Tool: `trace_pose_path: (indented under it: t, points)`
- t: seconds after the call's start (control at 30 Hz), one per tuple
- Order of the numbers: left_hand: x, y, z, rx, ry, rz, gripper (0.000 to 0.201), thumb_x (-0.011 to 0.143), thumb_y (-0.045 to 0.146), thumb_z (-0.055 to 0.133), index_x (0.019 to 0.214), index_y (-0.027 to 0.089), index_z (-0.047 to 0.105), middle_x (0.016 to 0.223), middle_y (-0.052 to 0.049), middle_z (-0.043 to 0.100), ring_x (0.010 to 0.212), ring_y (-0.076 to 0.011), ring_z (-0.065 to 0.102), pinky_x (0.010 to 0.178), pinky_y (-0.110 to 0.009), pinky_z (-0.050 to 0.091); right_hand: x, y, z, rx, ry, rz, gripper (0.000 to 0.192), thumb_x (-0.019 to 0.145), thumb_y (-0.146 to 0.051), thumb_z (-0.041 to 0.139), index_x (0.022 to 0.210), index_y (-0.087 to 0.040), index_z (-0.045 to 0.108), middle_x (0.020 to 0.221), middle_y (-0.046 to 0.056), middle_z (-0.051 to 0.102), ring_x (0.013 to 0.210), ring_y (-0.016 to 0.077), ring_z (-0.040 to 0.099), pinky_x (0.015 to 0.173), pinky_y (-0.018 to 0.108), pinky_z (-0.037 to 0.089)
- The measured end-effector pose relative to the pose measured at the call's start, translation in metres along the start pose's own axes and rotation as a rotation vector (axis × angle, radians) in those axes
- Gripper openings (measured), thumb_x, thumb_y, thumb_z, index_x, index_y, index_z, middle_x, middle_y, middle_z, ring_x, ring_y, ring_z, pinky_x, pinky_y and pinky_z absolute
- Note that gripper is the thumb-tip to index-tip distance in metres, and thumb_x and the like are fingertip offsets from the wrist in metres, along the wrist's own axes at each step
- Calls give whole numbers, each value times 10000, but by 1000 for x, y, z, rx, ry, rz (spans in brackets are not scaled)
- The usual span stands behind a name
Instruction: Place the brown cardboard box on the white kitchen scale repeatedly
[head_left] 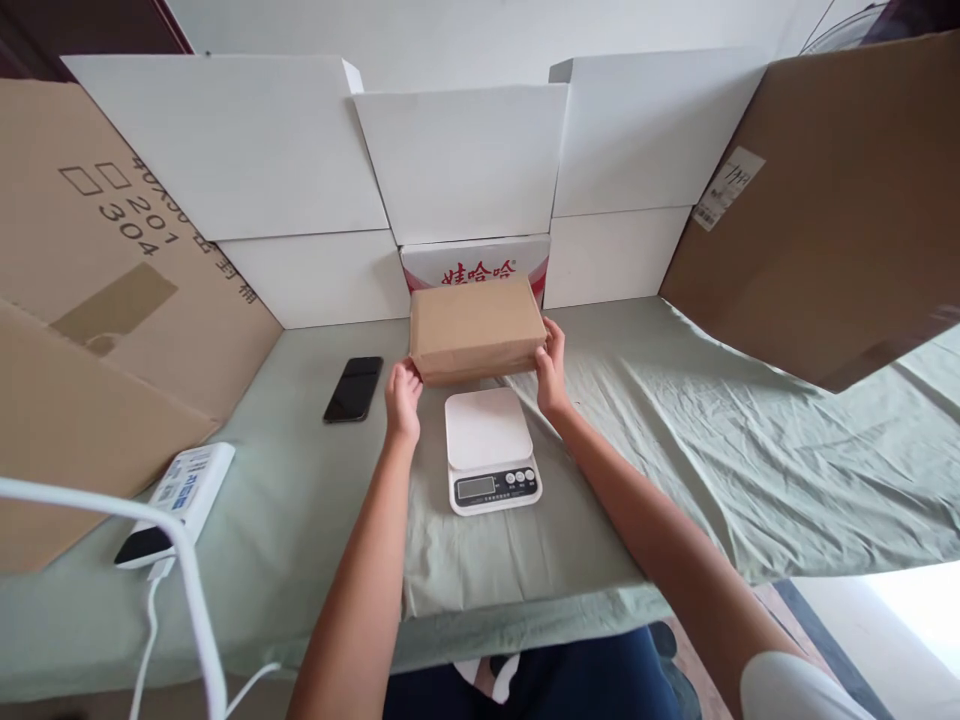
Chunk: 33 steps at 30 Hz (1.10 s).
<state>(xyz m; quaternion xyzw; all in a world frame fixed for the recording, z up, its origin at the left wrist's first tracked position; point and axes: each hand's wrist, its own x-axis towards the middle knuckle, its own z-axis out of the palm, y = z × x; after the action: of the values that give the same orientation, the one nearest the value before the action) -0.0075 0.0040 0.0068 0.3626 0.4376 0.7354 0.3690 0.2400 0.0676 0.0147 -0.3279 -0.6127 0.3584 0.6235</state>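
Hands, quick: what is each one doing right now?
Left hand: closed on the left end of the cardboard box.
Right hand: closed on the box's right end, above the white scale.

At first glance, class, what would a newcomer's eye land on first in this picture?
The brown box held at mid-table between the left hand and right hand draws the eye first, with a white kitchen scale just in front of it on the green cloth. A black phone lies to the left, and white cardboard panels stand behind.
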Motion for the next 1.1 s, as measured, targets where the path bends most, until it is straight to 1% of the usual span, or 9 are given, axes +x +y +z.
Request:
trace_pose_path:
  t: [0.1,0.17,0.3,0.53,0.63,0.73,0.87,1.0,1.1]
  points:
    - [4,-21,-1,4,13,-35,780,756,854,673,1207,219,710,1423,-210,683,1398,-335,620,1178,-492,449,-2,23,1,-48,-26,21,830,924,-722,514,1587,-271,300,1709,111,326,1605,340,283,1351,555,207]
    - [2,-29,-2,7,23,-47,772,779,849,652,1225,222,709,1431,-205,680,1394,-330,624,1176,-482,452,-4,30,0,-63,-52,58,839,931,-717,515,1604,-268,292,1733,105,296,1626,332,244,1365,552,171]
    - [2,-32,-4,17,30,-89,758,857,817,581,1300,214,705,1486,-213,645,1433,-329,592,1190,-480,440,-4,32,-3,-66,-77,121,797,961,-697,480,1617,-283,293,1737,92,304,1618,325,267,1356,562,214]
    - [8,-17,-18,14,104,-73,746,966,757,420,1496,269,615,1704,-131,426,1599,-251,372,1291,-408,297,-4,35,-8,-1,-25,249,761,961,-696,442,1630,-366,286,1703,28,390,1602,295,343,1325,586,308]
    - [6,-18,-18,63,60,-124,792,968,779,398,1491,230,627,1679,-160,457,1581,-277,403,1295,-433,298,-5,28,-9,26,-95,227,685,966,-644,468,1580,-347,400,1683,13,450,1601,282,355,1358,551,260]
    - [3,-23,-12,116,20,-151,830,915,804,510,1434,177,674,1605,-206,539,1541,-331,464,1283,-481,331,-6,20,-7,-5,-140,171,666,954,-614,516,1543,-307,469,1657,36,495,1581,294,379,1367,522,245]
    - [-2,-18,-3,106,-13,1,843,817,817,656,1356,172,728,1524,-207,621,1478,-363,541,1253,-500,391,-8,10,-3,-41,-85,71,750,938,-668,540,1586,-314,406,1648,50,481,1566,303,380,1362,551,237]
    - [-25,3,-8,138,-19,120,762,842,772,669,1329,191,749,1452,-182,682,1434,-354,589,1239,-494,421,-24,-5,-8,-80,-60,-47,859,929,-753,534,1642,-337,296,1661,71,433,1569,308,365,1347,576,265]
    - [-68,14,-21,140,18,125,766,853,771,649,1326,177,753,1415,-194,702,1413,-370,606,1229,-522,433,-55,-18,-23,-125,-97,-61,841,935,-765,531,1641,-369,301,1665,73,415,1555,337,372,1331,612,285]
